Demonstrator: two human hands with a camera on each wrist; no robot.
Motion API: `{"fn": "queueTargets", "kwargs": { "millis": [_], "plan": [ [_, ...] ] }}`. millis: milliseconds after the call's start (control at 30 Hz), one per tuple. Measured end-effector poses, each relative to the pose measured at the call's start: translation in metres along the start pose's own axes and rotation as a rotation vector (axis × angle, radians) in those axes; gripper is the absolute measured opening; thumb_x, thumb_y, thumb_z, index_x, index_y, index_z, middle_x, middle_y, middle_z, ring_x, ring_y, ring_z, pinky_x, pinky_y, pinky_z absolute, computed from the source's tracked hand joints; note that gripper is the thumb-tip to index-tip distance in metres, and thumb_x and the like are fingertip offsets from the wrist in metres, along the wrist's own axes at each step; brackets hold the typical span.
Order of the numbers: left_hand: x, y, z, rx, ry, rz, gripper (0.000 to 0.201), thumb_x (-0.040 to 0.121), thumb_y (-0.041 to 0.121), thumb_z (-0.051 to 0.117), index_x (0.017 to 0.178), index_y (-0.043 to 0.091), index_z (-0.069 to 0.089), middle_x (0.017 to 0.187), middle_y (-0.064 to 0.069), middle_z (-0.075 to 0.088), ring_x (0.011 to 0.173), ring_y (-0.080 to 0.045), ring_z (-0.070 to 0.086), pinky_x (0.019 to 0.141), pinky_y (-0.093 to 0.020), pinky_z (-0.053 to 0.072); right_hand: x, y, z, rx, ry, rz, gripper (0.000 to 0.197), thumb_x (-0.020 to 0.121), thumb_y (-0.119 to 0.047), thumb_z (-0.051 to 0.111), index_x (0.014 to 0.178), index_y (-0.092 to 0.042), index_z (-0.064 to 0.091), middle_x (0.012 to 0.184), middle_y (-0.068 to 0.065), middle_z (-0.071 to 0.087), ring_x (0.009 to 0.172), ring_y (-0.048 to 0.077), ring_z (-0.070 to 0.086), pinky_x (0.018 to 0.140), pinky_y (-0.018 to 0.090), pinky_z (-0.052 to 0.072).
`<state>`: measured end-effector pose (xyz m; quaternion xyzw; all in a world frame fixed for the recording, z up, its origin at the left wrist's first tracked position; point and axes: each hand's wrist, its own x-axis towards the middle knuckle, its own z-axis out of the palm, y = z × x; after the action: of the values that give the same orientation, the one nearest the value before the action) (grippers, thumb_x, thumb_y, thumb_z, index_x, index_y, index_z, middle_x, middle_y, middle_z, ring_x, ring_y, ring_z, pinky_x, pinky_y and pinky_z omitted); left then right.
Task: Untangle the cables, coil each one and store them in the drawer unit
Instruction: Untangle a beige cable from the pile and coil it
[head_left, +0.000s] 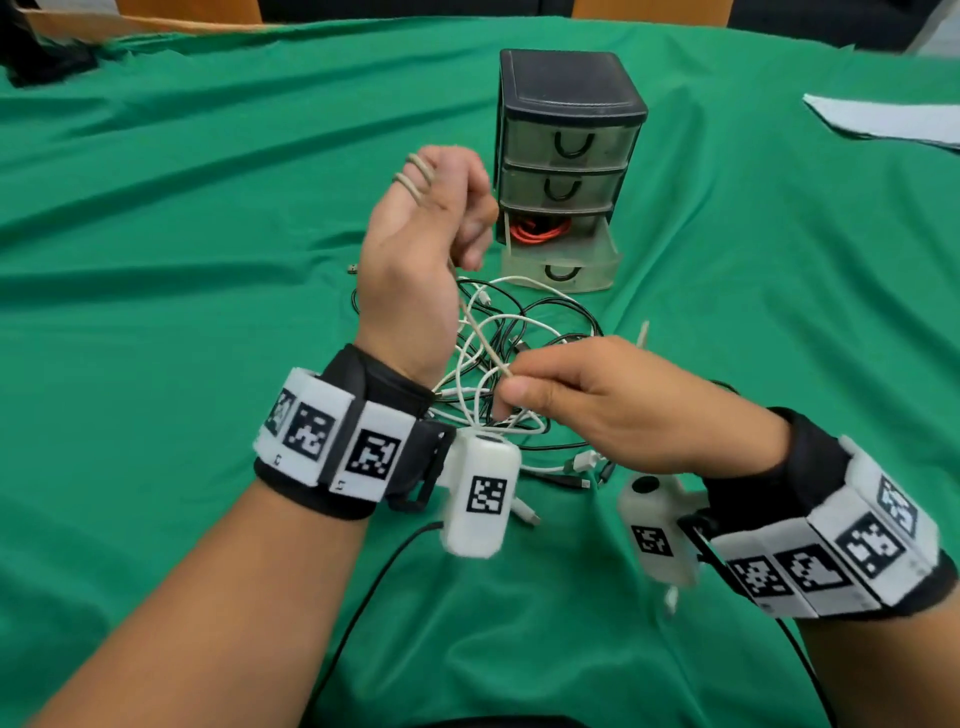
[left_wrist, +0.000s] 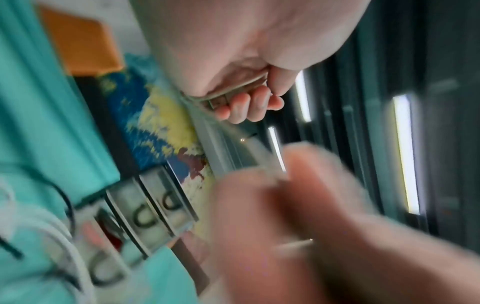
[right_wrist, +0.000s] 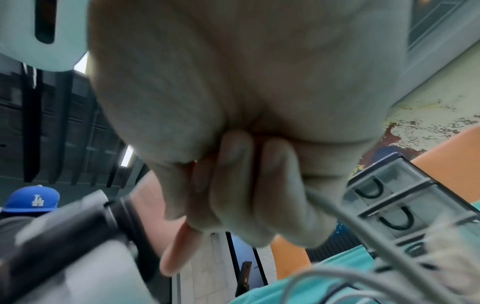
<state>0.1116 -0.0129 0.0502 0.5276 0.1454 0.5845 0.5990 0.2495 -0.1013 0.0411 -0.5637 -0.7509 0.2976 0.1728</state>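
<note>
My left hand (head_left: 436, 208) is raised in front of the drawer unit (head_left: 566, 161), fingers curled, with turns of a beige cable (head_left: 415, 176) wound round them. The cable runs down to my right hand (head_left: 524, 387), which pinches it between thumb and forefinger. Below both hands lies a tangle of white and black cables (head_left: 519, 353) on the green cloth. The unit's bottom drawer (head_left: 561, 260) is pulled out and holds a coiled orange cable (head_left: 540, 231). In the left wrist view the curled fingers (left_wrist: 244, 105) hold cable turns.
A green cloth (head_left: 208, 234) covers the table. A loose USB plug (head_left: 352, 268) lies left of the tangle. White paper (head_left: 893, 119) sits at the far right. The upper two drawers (head_left: 566, 145) are closed. A dark object (head_left: 47, 62) rests at the far left.
</note>
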Motion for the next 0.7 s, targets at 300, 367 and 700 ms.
{"fn": "queueTargets", "kwargs": {
  "millis": [300, 367, 700],
  "plan": [
    [-0.013, -0.023, -0.012, 0.900, -0.347, -0.260, 0.062, 0.093, 0.063, 0.028, 0.061, 0.022, 0.061, 0.052, 0.007, 0.049, 0.054, -0.015, 0.049, 0.064, -0.034, 0.038, -0.016, -0.008, -0.035, -0.030, 0.022, -0.053, 0.022, 0.093, -0.040, 0.059, 0.082, -0.024, 0.069, 0.061, -0.001, 0.052, 0.056, 0.006, 0.039, 0.053, 0.019, 0.035],
    [-0.016, -0.021, -0.010, 0.885, -0.412, -0.342, 0.071, 0.093, 0.065, 0.023, 0.052, 0.019, 0.059, 0.044, 0.006, 0.047, 0.046, -0.012, 0.046, 0.059, -0.031, 0.037, -0.017, -0.005, -0.040, 0.008, 0.110, -0.063, 0.015, 0.093, -0.038, 0.063, 0.081, -0.032, 0.070, 0.062, -0.002, 0.058, 0.059, 0.018, 0.046, 0.058, 0.031, 0.043],
    [-0.025, -0.004, 0.006, 0.448, -0.555, -0.439, 0.068, 0.104, 0.036, 0.029, 0.051, 0.002, 0.054, 0.039, -0.002, 0.027, 0.037, -0.014, 0.023, 0.044, -0.020, 0.025, 0.000, 0.010, -0.036, 0.122, 0.559, -0.082, 0.009, 0.096, -0.021, 0.064, 0.096, -0.017, 0.071, 0.068, -0.007, 0.059, 0.062, 0.011, 0.045, 0.062, 0.021, 0.039]
  ]
}}
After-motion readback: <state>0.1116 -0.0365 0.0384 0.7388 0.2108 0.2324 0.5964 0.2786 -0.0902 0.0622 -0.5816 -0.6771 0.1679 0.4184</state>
